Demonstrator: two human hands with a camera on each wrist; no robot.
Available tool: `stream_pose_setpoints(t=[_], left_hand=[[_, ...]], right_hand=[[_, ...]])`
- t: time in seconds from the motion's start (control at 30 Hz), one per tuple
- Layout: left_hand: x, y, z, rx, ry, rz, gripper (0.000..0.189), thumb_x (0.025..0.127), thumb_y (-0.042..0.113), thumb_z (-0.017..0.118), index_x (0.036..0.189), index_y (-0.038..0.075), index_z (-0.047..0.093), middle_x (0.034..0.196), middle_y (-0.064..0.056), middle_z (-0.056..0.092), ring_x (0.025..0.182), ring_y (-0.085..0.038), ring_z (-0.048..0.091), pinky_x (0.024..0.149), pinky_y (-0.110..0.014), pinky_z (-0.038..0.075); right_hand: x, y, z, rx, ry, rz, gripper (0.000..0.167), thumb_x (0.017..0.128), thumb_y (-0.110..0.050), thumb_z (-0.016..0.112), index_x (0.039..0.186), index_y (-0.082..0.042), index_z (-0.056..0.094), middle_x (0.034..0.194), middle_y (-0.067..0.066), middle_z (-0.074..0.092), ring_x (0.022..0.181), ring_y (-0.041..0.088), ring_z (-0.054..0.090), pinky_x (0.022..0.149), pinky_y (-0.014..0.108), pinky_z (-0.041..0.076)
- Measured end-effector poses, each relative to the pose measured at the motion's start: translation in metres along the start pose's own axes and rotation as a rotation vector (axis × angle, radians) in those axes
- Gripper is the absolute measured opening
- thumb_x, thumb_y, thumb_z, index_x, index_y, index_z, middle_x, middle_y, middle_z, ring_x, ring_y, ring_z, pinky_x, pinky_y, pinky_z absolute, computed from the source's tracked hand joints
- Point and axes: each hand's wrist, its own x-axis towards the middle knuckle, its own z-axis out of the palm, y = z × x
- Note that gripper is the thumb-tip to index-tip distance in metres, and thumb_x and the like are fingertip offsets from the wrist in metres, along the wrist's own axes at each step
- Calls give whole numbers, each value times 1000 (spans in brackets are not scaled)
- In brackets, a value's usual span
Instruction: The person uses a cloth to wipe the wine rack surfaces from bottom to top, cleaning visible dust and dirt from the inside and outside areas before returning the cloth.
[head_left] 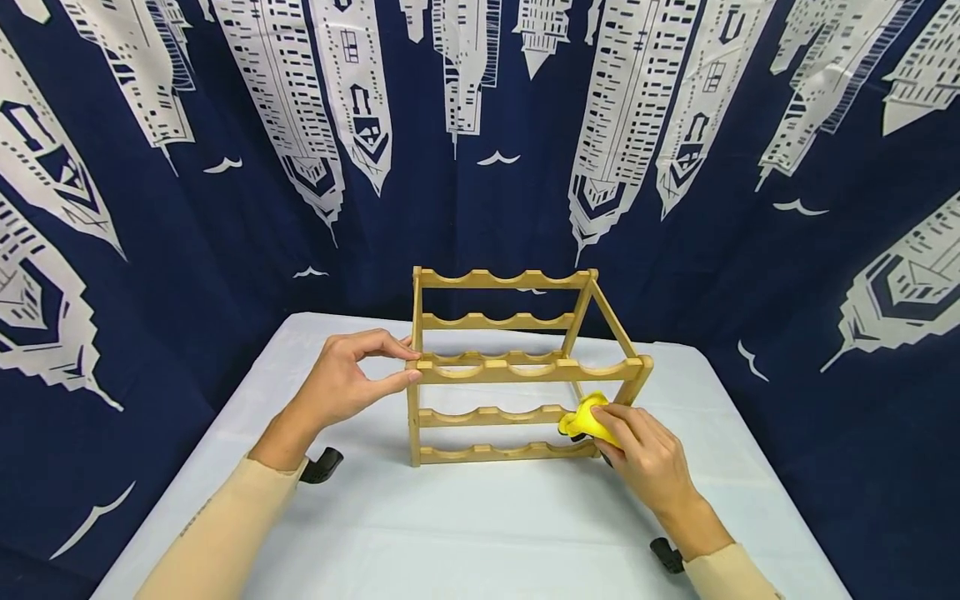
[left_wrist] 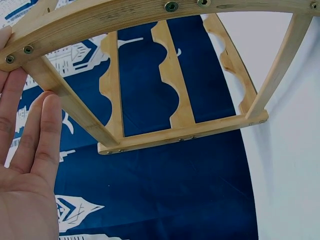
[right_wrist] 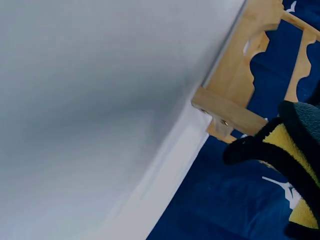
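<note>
A wooden wine rack with scalloped rails stands upright on the table. My left hand pinches its upper front left corner between thumb and fingers; in the left wrist view, fingers lie against the side frame. A bunched yellow cloth with dark edging is gripped in my right hand, at the rack's front right post near the middle rail. The right wrist view has the black-edged cloth beside a rack post, with the right fingers out of sight there.
The rack stands on a white-covered table. Behind and around it hangs a dark blue curtain printed with white buildings and birds. Black wrist camera mounts sit at both wrists.
</note>
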Motion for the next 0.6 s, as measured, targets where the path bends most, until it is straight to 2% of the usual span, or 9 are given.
stream_pose_setpoints(t=[0.13, 0.37, 0.5, 0.6], left_hand=[[-1, 0, 0, -3, 10, -10, 22, 95, 13, 99, 113, 21, 89, 115, 7, 91, 130, -28, 84, 114, -27, 64], [-1, -2, 2, -5, 10, -5, 22, 96, 13, 98, 114, 21, 88, 117, 7, 91, 127, -25, 85, 114, -28, 65], [-2, -2, 2, -8, 15, -7, 22, 96, 13, 98, 114, 21, 88, 118, 6, 91, 124, -23, 86, 113, -27, 65], [-3, -2, 2, -9, 16, -9, 22, 96, 13, 98, 114, 22, 88, 118, 6, 91, 126, -23, 85, 113, -28, 65]], right_hand=[[1, 5, -7, -16, -4, 11, 43, 122, -34, 65, 120, 5, 85, 107, 20, 83, 83, 36, 79, 70, 49, 69], [1, 3, -12, -20, 75, 72, 50, 121, -39, 67, 112, 6, 85, 101, 21, 82, 79, 39, 80, 70, 52, 67], [7, -7, -3, 10, 109, 40, 47, 119, -37, 70, 110, 6, 85, 100, 20, 82, 77, 38, 80, 68, 50, 68], [12, -18, 6, 56, 101, -6, 44, 119, -35, 71, 111, 5, 86, 101, 19, 83, 79, 35, 80, 70, 47, 68]])
